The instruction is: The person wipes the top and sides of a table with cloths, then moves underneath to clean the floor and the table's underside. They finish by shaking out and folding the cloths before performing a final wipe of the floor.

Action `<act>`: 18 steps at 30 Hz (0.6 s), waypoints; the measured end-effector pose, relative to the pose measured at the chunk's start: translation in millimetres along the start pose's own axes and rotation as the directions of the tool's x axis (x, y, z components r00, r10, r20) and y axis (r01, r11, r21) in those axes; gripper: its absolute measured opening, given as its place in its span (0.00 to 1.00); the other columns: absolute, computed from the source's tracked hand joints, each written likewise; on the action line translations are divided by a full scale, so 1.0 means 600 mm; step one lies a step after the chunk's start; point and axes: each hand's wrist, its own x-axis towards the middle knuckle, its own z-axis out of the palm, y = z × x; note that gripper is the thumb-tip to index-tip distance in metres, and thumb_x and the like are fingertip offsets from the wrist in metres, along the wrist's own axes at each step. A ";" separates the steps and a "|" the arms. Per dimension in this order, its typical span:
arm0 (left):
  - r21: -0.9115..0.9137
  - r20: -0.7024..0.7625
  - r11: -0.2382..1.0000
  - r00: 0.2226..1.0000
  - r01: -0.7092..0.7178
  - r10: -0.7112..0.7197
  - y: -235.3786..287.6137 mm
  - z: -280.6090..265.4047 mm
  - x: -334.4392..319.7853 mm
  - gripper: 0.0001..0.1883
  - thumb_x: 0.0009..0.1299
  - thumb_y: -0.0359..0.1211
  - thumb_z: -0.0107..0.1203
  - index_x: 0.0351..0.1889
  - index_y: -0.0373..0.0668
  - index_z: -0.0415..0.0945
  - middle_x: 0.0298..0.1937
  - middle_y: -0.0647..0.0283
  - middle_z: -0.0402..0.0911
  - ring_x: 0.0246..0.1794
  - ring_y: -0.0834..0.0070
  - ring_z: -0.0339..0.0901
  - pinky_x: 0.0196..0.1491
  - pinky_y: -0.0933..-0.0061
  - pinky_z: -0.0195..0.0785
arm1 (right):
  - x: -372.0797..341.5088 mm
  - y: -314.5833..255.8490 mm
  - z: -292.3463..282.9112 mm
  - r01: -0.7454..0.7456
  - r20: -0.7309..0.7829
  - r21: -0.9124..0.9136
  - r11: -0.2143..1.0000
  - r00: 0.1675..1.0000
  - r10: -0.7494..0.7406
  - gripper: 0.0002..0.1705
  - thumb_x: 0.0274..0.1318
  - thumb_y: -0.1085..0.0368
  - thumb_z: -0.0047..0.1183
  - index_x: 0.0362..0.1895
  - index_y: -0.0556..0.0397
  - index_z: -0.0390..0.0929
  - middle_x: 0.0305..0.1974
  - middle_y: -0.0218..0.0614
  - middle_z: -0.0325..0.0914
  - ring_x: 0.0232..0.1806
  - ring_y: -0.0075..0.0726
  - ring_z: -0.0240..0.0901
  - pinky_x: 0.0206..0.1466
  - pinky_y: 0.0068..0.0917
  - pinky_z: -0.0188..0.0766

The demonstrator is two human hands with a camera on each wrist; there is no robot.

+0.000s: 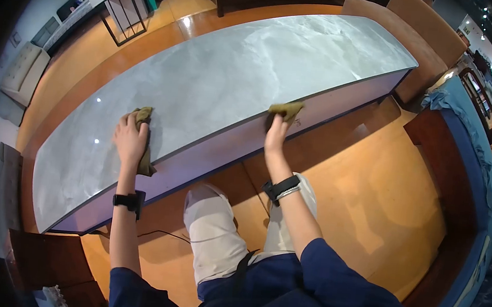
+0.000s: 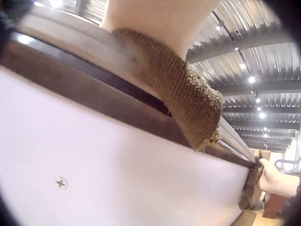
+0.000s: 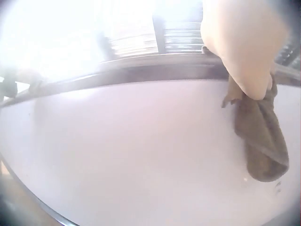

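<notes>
On the grey marbled tabletop (image 1: 204, 90), near its front edge, my left hand (image 1: 130, 137) holds a bunched olive-brown cloth (image 1: 144, 117). One end of this cloth (image 2: 188, 99) drapes over the edge in the left wrist view, beneath the wrist. My right hand (image 1: 276, 134) grips a second olive-brown cloth (image 1: 287, 110) at the front edge, farther right. In the right wrist view, that cloth (image 3: 263, 136) hangs in folds below the fingers, against the pale front panel (image 3: 131, 150). Most of the left fingertips are hidden in the wrist view.
The long table has a curved far side and a pale lower front (image 1: 216, 150). A brown upholstered seat (image 1: 422, 46) stands at its far right end. A blue-covered seat (image 1: 477, 152) curves along the right. A thin dark cable (image 1: 161, 232) lies on the floor near the person's legs.
</notes>
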 end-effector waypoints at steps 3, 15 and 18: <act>-0.017 0.017 0.998 0.998 -0.059 0.059 0.014 0.014 0.025 0.21 0.60 0.40 0.45 0.50 0.45 0.70 0.52 0.57 0.69 0.53 0.59 0.65 0.57 0.60 0.52 | -0.103 -0.016 0.059 -0.005 -0.001 -0.201 0.980 1.000 0.005 0.43 0.44 0.74 0.36 0.65 0.66 0.31 0.68 0.56 0.26 0.70 0.56 0.22 0.69 0.40 0.23; -0.104 -0.016 0.993 0.998 -0.059 0.058 0.020 0.034 0.044 0.20 0.59 0.42 0.46 0.48 0.48 0.73 0.50 0.58 0.71 0.51 0.59 0.67 0.54 0.60 0.55 | -0.133 0.031 0.033 -0.056 0.112 -0.147 0.988 0.991 0.073 0.40 0.44 0.78 0.34 0.65 0.65 0.36 0.67 0.54 0.33 0.70 0.50 0.27 0.70 0.36 0.26; -0.112 -0.017 0.993 0.999 -0.040 0.038 0.031 0.026 0.039 0.20 0.59 0.42 0.47 0.48 0.48 0.74 0.49 0.58 0.72 0.50 0.59 0.67 0.54 0.61 0.55 | -0.031 0.118 -0.036 -0.376 0.042 -0.013 0.927 0.926 0.376 0.28 0.55 0.70 0.34 0.62 0.58 0.50 0.53 0.44 0.63 0.55 0.39 0.58 0.59 0.30 0.54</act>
